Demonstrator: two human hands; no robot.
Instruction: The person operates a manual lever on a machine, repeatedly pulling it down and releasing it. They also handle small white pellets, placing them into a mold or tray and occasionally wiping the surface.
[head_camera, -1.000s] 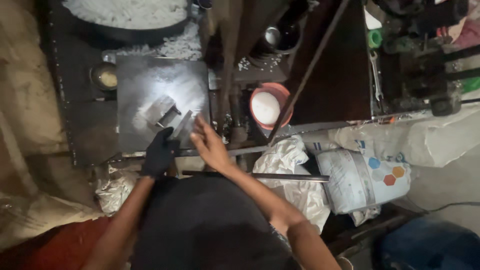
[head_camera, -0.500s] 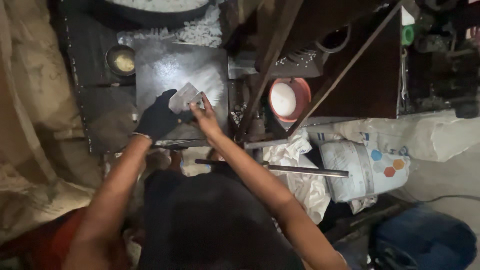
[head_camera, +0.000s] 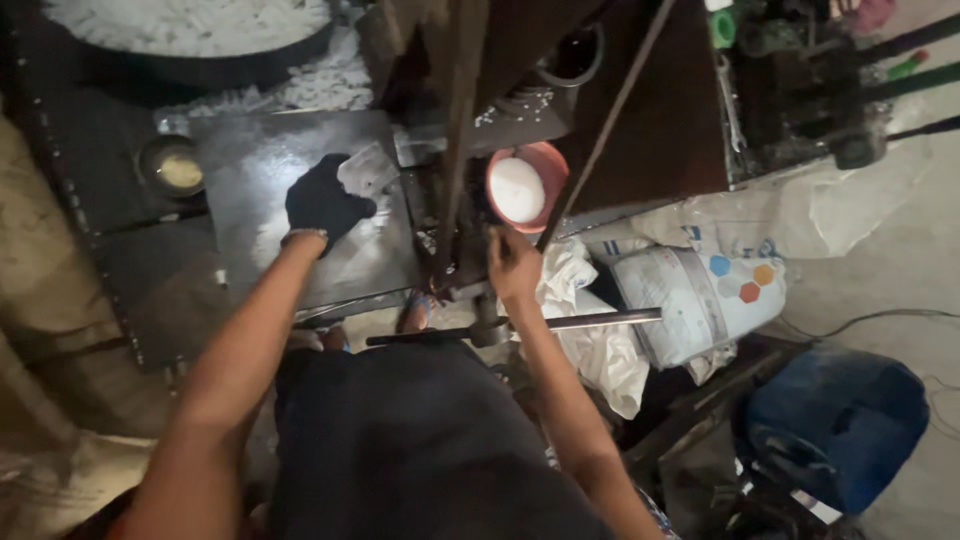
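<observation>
The left hand (head_camera: 322, 203), in a dark glove, lies on a pale flat piece (head_camera: 366, 170) on the dark metal plate (head_camera: 250, 170), fingers pressed on the piece's near left edge; whether they pinch it or only press it down cannot be told. The bare right hand (head_camera: 513, 265) reaches to the machine's upright post (head_camera: 455, 150), fingers curled near its base, but what they grip is hidden in shadow.

Nearest, a steel bar (head_camera: 515, 327) runs left to right just below the right wrist. To its right a crumpled white cloth (head_camera: 590, 340) lies against a white bucket (head_camera: 700, 300) with coloured hexagons, and a blue bag (head_camera: 835, 425) sits at the near right.

Farther off, an orange bowl (head_camera: 525, 185) of white powder stands just beyond the right hand. The post and a slanting rod (head_camera: 610, 120) cross between plate and bowl. On the left, a small round tin (head_camera: 172, 165) sits beside the plate, and a big pan (head_camera: 190, 30) of white bits lies at the far edge.
</observation>
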